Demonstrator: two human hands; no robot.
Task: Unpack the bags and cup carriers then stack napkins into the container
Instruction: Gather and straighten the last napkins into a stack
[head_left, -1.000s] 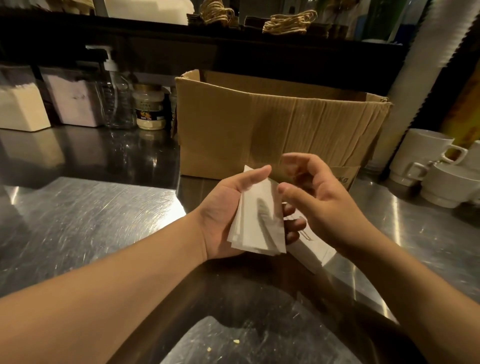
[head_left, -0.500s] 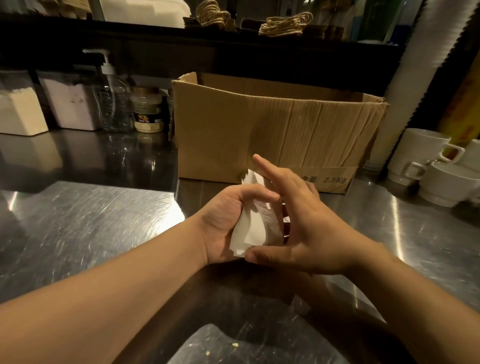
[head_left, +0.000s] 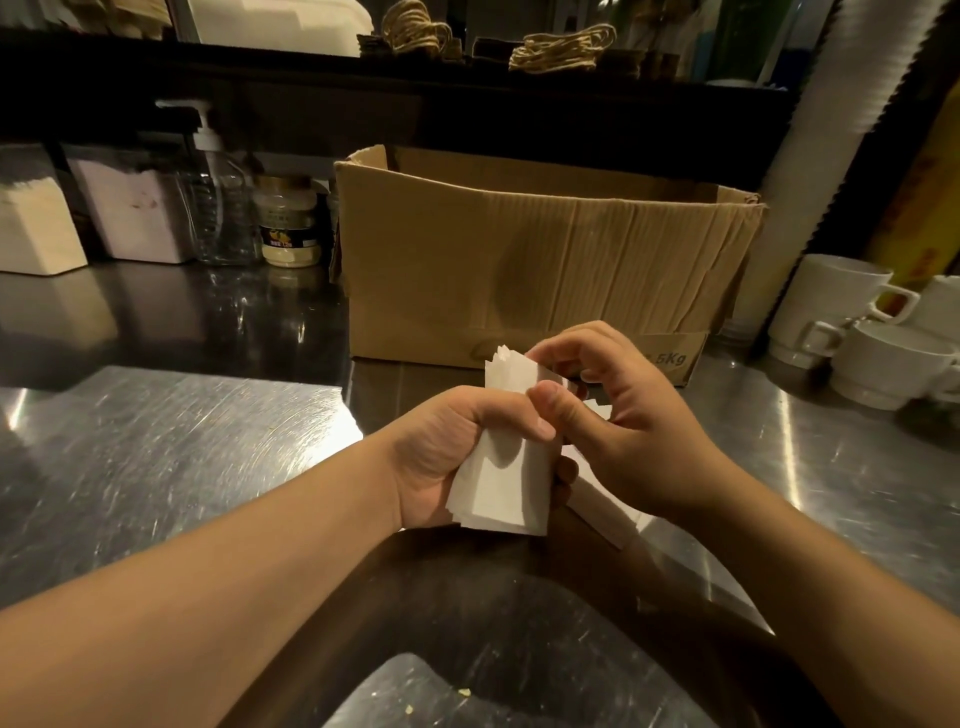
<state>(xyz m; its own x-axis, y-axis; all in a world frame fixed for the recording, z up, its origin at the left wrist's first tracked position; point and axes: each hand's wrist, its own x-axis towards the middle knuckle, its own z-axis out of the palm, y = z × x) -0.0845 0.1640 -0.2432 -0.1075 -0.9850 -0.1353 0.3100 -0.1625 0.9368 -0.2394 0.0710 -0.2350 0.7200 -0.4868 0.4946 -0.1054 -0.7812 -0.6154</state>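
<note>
My left hand (head_left: 447, 457) grips a stack of white napkins (head_left: 501, 483) upright above the steel counter (head_left: 156, 457), thumb across its front. My right hand (head_left: 623, 431) is curled at the stack's top right corner, its thumb and fingertips pinching the upper edges. More white napkins (head_left: 602, 499) lie on the counter under my right hand, partly hidden. An open brown cardboard box (head_left: 519, 260) stands just behind both hands. Two napkin containers sit at the far left: a white-filled container (head_left: 36, 234) and a second container (head_left: 135, 218).
A clear pump bottle (head_left: 218, 208) and a small jar (head_left: 288, 228) stand left of the box. White mugs (head_left: 857, 332) are stacked at the right beside a tall white column of cups (head_left: 831, 130). Twine-handled bags (head_left: 561, 49) rest on the dark shelf behind.
My right hand, flat against the stack half a second ago, has curled and now pinches the stack's top corner. My left hand has closed tighter round the napkins.
</note>
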